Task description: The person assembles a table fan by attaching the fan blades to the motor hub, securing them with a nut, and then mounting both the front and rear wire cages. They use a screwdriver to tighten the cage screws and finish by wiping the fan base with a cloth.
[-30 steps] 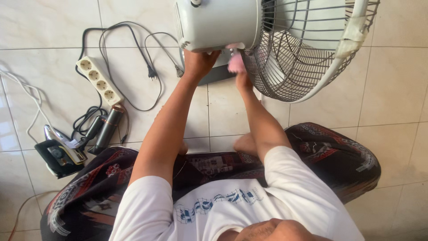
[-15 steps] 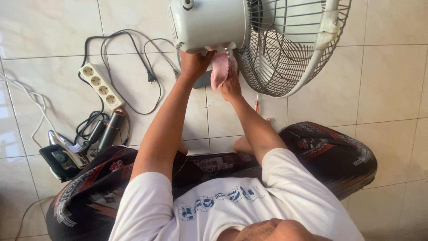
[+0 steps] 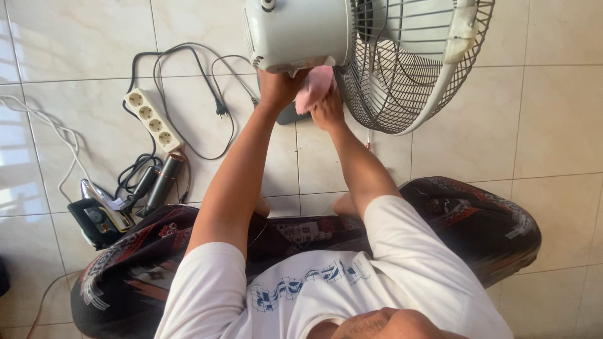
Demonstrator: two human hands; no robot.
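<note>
Pressing under the fan motor housing [image 3: 298,34], both hands [image 3: 301,94] pinch a pink cloth [image 3: 314,88] between them.

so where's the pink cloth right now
In the head view, the pink cloth is top centre, held by the right hand against the underside of the white fan motor housing, beside the left hand.

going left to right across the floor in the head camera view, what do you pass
clothes iron → white power strip → left hand → pink cloth → wire fan guard
</note>
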